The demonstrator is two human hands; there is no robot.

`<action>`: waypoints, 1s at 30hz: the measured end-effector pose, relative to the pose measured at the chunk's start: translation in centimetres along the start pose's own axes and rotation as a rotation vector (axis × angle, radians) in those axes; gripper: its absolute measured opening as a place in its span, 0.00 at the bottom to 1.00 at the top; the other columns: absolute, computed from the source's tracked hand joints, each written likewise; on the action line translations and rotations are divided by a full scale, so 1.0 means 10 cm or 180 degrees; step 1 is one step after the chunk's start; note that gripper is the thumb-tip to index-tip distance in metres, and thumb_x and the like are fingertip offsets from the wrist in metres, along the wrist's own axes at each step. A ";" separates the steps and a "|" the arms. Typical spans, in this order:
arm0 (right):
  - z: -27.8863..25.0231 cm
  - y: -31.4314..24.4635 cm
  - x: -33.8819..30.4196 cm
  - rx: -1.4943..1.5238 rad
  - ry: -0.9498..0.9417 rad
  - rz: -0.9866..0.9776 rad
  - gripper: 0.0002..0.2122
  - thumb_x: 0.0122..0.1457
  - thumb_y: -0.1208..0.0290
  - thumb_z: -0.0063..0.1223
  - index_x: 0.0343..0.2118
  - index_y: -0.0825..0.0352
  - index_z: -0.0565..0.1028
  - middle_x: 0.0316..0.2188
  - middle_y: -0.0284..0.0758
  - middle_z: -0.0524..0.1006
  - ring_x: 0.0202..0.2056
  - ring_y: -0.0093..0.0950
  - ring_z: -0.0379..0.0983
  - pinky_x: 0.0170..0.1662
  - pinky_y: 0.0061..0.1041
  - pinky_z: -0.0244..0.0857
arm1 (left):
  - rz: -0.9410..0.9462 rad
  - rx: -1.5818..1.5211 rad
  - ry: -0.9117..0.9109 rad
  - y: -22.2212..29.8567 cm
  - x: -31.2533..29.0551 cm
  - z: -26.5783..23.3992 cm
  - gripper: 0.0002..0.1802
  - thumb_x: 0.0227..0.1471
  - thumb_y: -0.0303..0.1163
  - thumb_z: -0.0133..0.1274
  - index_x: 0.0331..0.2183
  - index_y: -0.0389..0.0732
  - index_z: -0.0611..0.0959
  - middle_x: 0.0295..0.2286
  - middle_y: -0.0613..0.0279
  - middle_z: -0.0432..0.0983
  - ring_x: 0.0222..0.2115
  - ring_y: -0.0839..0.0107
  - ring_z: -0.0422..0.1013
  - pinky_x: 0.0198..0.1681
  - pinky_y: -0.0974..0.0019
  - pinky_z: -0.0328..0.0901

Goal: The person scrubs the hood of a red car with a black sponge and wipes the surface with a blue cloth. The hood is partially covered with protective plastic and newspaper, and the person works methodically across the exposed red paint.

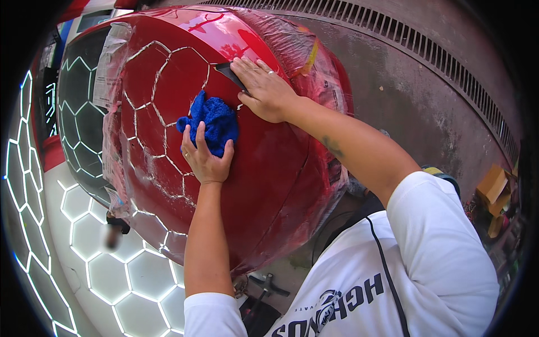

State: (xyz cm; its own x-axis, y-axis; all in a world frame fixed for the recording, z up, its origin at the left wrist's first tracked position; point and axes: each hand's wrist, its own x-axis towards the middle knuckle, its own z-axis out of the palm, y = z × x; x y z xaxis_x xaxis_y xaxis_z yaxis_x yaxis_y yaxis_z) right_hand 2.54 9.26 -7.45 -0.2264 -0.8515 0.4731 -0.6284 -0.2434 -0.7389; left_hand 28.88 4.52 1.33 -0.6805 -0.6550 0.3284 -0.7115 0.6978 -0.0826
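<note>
The curved red car panel [264, 174] fills the middle of the view, with hexagonal light reflections across it. My left hand [206, 157] presses a bunched blue microfiber cloth [220, 121] against the panel, its fingers curled over the cloth's near side. Farther up and to the right, my right hand [263, 90] lies on the panel near its masked edge. Under its fingers and thumb is a thin dark sheet [229, 73], of which only a corner shows. Most of the sheet is hidden beneath the palm.
Clear plastic film [281, 42] covers the panel's right border. Masking paper [112, 67] runs along the left, beside the dark window glass [78, 95]. A floor drain grate [387, 25] curves along the far right. Cardboard boxes [494, 188] sit at the right.
</note>
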 end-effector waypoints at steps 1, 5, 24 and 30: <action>-0.02 -0.04 -0.11 0.0022 -0.0056 0.0004 0.37 0.69 0.61 0.55 0.77 0.74 0.58 0.79 0.51 0.58 0.80 0.48 0.50 0.81 0.52 0.41 | -0.0029 0.0048 0.0028 -0.01 -0.04 -0.01 0.49 0.48 0.52 0.73 0.68 0.53 0.73 0.68 0.42 0.62 0.64 0.39 0.64 0.68 0.37 0.60; -0.32 -0.56 -1.51 0.0243 -0.0588 0.0501 0.44 0.64 0.69 0.59 0.79 0.73 0.50 0.81 0.53 0.50 0.82 0.49 0.42 0.82 0.52 0.36 | 0.0014 0.0120 0.0037 -0.04 -0.05 -0.03 0.49 0.49 0.52 0.72 0.69 0.53 0.72 0.68 0.42 0.62 0.65 0.40 0.64 0.68 0.37 0.60; 0.10 -0.86 -1.85 0.0102 0.0207 0.1551 0.42 0.69 0.63 0.50 0.80 0.74 0.45 0.82 0.52 0.45 0.83 0.49 0.34 0.82 0.53 0.25 | 0.0019 0.0163 0.0106 0.00 -0.06 -0.03 0.46 0.55 0.54 0.69 0.70 0.52 0.72 0.68 0.43 0.63 0.68 0.38 0.62 0.71 0.37 0.58; -0.16 -0.74 -2.06 -0.0111 -0.0451 0.1134 0.43 0.68 0.64 0.53 0.80 0.76 0.46 0.82 0.53 0.45 0.83 0.48 0.35 0.82 0.52 0.26 | -0.0048 0.0191 0.0059 -0.01 -0.08 -0.06 0.47 0.53 0.54 0.70 0.69 0.53 0.72 0.68 0.43 0.63 0.68 0.38 0.62 0.70 0.36 0.59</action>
State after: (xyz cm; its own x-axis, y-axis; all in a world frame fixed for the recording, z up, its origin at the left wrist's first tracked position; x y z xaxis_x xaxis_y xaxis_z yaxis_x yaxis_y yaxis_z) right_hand 10.67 29.35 -10.93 -0.3313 -0.9363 0.1168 -0.5544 0.0930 -0.8271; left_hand 29.60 5.09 1.67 -0.6666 -0.6594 0.3475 -0.7313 0.6688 -0.1337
